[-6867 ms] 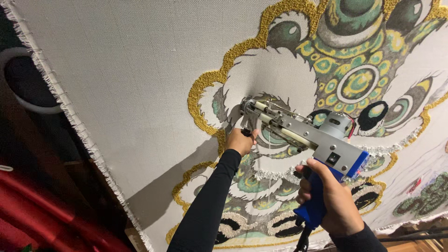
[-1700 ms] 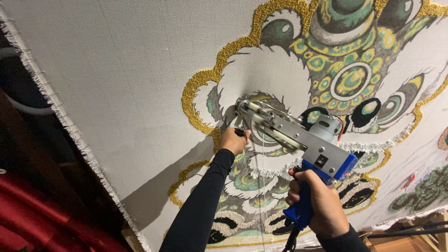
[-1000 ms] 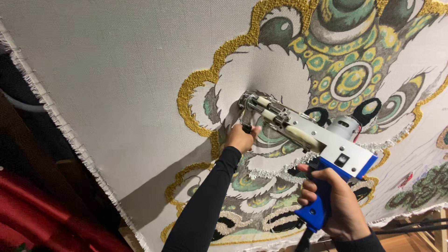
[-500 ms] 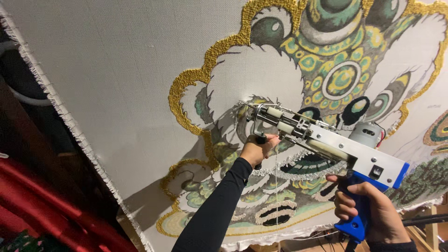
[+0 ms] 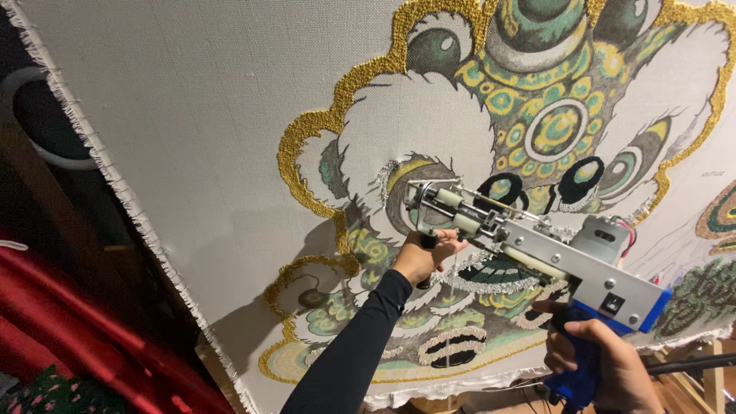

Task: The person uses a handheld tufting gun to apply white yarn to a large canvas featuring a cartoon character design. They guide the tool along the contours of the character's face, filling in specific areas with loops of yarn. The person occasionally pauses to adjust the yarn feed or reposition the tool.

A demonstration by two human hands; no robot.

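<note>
I have the tufting gun [image 5: 529, 257] held up against the stretched backing cloth [image 5: 192, 138], its needle end meeting the fabric at the grey and yellow patch just below the big white tufted area of the lion-mask design [image 5: 537, 115]. My left hand [image 5: 425, 257] is closed in a firm grip around the black front handle under the nose of the gun, sleeve stretched forward. My right hand [image 5: 602, 368] is wrapped tight around the blue rear handle low at the right, fingers curled where the trigger should be, though I cannot see the trigger itself. The gun lies slanted, nose up-left, rear down-right. The risk I see is the angle: if the nose tilts off square or I ease my pressure, the needle may skip or tear the weave. The thin yarn [image 5: 454, 307] hanging below my left hand could snag. The gold outline [image 5: 307, 153] sits near, so a drift left would spoil it.
</note>
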